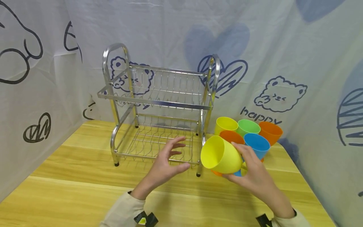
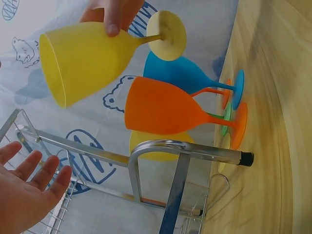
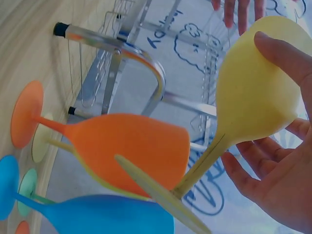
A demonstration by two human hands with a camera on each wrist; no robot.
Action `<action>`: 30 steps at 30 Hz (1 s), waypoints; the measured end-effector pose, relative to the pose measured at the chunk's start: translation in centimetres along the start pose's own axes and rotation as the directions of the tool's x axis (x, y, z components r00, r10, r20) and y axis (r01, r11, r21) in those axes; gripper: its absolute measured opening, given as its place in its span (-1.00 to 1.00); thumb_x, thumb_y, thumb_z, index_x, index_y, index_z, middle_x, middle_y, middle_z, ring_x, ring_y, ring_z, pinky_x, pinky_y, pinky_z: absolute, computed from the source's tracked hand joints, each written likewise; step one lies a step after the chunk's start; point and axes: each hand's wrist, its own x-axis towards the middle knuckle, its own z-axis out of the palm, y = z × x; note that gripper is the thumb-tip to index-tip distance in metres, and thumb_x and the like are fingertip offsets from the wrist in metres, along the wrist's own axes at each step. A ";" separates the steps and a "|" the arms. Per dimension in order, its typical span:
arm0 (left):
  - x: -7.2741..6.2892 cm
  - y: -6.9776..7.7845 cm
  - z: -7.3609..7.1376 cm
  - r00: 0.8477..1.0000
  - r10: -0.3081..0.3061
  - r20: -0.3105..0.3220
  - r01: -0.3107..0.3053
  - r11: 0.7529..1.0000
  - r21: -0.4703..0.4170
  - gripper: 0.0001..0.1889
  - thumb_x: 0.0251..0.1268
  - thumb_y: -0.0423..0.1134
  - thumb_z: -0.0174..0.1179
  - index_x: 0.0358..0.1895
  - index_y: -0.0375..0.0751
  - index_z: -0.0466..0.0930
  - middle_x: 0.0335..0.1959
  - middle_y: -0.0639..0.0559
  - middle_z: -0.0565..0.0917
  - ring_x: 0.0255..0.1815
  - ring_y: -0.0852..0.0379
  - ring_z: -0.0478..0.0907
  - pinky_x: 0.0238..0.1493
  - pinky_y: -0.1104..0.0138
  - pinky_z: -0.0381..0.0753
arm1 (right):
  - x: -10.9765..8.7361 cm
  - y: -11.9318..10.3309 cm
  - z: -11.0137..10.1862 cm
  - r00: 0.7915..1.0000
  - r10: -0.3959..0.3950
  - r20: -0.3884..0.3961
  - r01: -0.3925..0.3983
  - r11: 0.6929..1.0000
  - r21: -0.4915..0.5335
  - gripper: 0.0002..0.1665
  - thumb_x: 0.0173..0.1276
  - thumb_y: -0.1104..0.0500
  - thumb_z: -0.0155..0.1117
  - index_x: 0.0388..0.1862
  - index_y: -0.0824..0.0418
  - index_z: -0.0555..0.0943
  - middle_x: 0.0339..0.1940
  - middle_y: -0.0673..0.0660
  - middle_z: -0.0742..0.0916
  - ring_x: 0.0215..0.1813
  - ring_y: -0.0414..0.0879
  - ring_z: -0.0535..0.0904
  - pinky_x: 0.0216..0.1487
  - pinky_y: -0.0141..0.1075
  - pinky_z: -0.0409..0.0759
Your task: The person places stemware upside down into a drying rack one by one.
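One yellow goblet (image 1: 224, 156) aloft, tilted, right of the wire rack (image 1: 158, 102) | right hand (image 1: 252, 167): gripping its bowl | left hand (image 1: 165, 162): empty, fingers loosely spread | step, apparently: manoeuvring the lifted goblet | next move likely calls for keeping its foot clear of the standing goblets (image 1: 257, 144)

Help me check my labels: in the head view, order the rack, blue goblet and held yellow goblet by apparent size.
1. Rack
2. Held yellow goblet
3. Blue goblet, partly hidden

Nearness may enlarge the yellow; true sizes are unsure.
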 end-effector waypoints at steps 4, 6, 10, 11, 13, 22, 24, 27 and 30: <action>0.1 0.2 0.3 0.999 -0.034 0.018 0.034 0.999 -0.008 -0.20 0.06 -0.20 0.38 0.42 -0.06 0.24 0.34 -0.08 0.35 0.22 -0.12 0.38 0.17 -0.07 0.41 | 0.3 -0.5 0.6 0.999 -0.045 0.015 0.045 0.999 -0.008 0.14 -0.31 0.28 0.73 0.34 0.23 0.37 0.12 0.19 0.52 0.05 0.06 0.49 -0.05 0.06 0.63; 0.1 0.3 0.5 0.998 -0.051 0.027 0.052 0.999 -0.004 -0.17 0.03 -0.22 0.41 0.43 -0.03 0.23 0.34 -0.07 0.35 0.21 -0.13 0.38 0.17 -0.11 0.40 | 0.4 -0.6 0.9 0.997 -0.077 0.020 0.077 0.997 -0.029 0.14 -0.32 0.27 0.73 0.33 0.22 0.38 0.11 0.20 0.52 0.01 0.09 0.51 -0.08 0.04 0.65; 0.3 0.3 0.8 0.998 -0.042 0.045 0.041 0.999 0.022 -0.11 -0.05 -0.26 0.47 0.43 -0.05 0.22 0.36 -0.04 0.32 0.26 -0.10 0.34 0.19 -0.08 0.40 | 0.6 -0.6 1.6 0.989 -0.141 0.036 0.144 0.986 -0.080 0.15 -0.36 0.22 0.75 0.32 0.25 0.39 0.08 0.23 0.54 -0.02 0.11 0.53 -0.10 0.01 0.66; 0.3 0.2 0.9 0.998 -0.027 0.050 0.025 0.999 0.033 -0.09 -0.07 -0.26 0.49 0.43 -0.07 0.22 0.37 -0.03 0.31 0.27 -0.09 0.33 0.20 -0.06 0.40 | 0.6 -0.6 1.7 0.987 -0.158 0.039 0.161 0.983 -0.089 0.16 -0.37 0.21 0.76 0.31 0.25 0.40 0.07 0.23 0.54 -0.02 0.11 0.53 -0.09 0.01 0.66; 0.4 0.1 1.1 0.998 0.005 0.062 -0.009 0.998 0.059 -0.07 -0.10 -0.27 0.51 0.42 -0.11 0.22 0.38 -0.03 0.30 0.29 -0.07 0.32 0.22 0.01 0.42 | 0.8 -0.6 2.0 0.980 -0.192 0.044 0.196 0.974 -0.111 0.16 -0.40 0.20 0.77 0.29 0.27 0.41 0.06 0.25 0.56 -0.01 0.12 0.53 -0.08 0.02 0.65; 0.6 -0.2 1.8 0.991 0.091 0.100 -0.105 0.984 0.144 -0.09 -0.13 -0.25 0.54 0.39 -0.18 0.28 0.35 -0.05 0.34 0.30 -0.02 0.31 0.19 0.07 0.47 | 1.1 -1.2 2.8 0.964 -0.253 0.082 0.263 0.949 -0.175 0.13 -0.43 0.13 0.78 0.25 0.25 0.45 0.02 0.27 0.57 -0.02 0.15 0.53 -0.09 0.04 0.62; 0.5 -0.3 1.8 0.991 0.093 0.094 -0.106 0.983 0.149 -0.13 -0.11 -0.25 0.53 0.37 -0.19 0.30 0.34 -0.07 0.35 0.29 -0.02 0.33 0.17 0.06 0.50 | 1.1 -1.3 2.9 0.963 -0.258 0.084 0.269 0.944 -0.190 0.14 -0.43 0.12 0.78 0.25 0.24 0.45 0.01 0.27 0.57 -0.04 0.15 0.53 -0.11 0.03 0.62; 0.5 -0.3 1.9 0.993 0.078 0.086 -0.091 0.984 0.152 -0.16 -0.09 -0.24 0.53 0.35 -0.17 0.33 0.32 -0.06 0.38 0.29 -0.02 0.34 0.16 0.03 0.50 | 1.1 -1.3 3.0 0.963 -0.257 0.084 0.269 0.940 -0.207 0.15 -0.43 0.11 0.78 0.26 0.23 0.44 0.01 0.27 0.57 -0.05 0.15 0.53 -0.14 0.02 0.61; 0.5 -0.3 1.9 0.995 0.062 0.083 -0.073 0.989 0.132 -0.17 -0.09 -0.26 0.53 0.34 -0.15 0.35 0.32 -0.07 0.38 0.28 -0.03 0.34 0.16 0.02 0.51 | 1.0 -1.3 3.0 0.963 -0.256 0.085 0.269 0.939 -0.215 0.15 -0.44 0.11 0.78 0.26 0.22 0.43 0.02 0.28 0.57 -0.05 0.15 0.53 -0.15 0.01 0.62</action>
